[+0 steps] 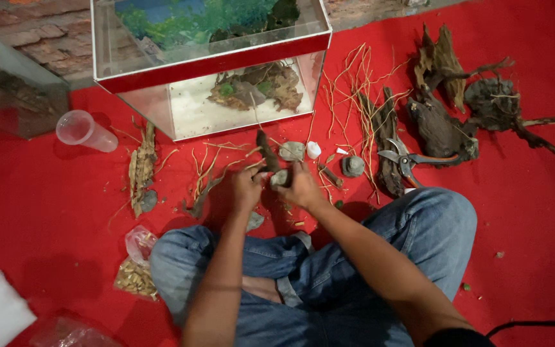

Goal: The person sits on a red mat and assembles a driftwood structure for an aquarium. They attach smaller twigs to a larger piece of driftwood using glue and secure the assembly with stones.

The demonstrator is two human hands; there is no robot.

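Head view: a seated person in jeans works over a red cloth (46, 212), both hands meeting in front of the knees.
Small stone: a grey stone (281, 178) sits between the two hands, just above the cloth, near the front of the glass tank.
Wood stick: a dark stick (267, 151) rises from the stone's left side, tilted slightly left.
Right hand: the right hand (303, 186) has its fingers closed around the stone from the right.
Left hand: the left hand (246, 187) has its fingers curled at the base of the stick, touching the stone.
Nearby: a second grey stone (292, 151) and a small white bottle (313, 150) lie just beyond the hands; another stone (353, 166) lies to the right.
Tank: a glass tank (210, 64) with a red band holds white sand and driftwood.
Right side: pruning shears (409, 160) rest against large driftwood pieces (441, 122), with thin roots (354, 90) scattered beside them.
Left side: a clear plastic cup (85, 130) lies on its side; a bag of chips (137, 273) sits by the knee.
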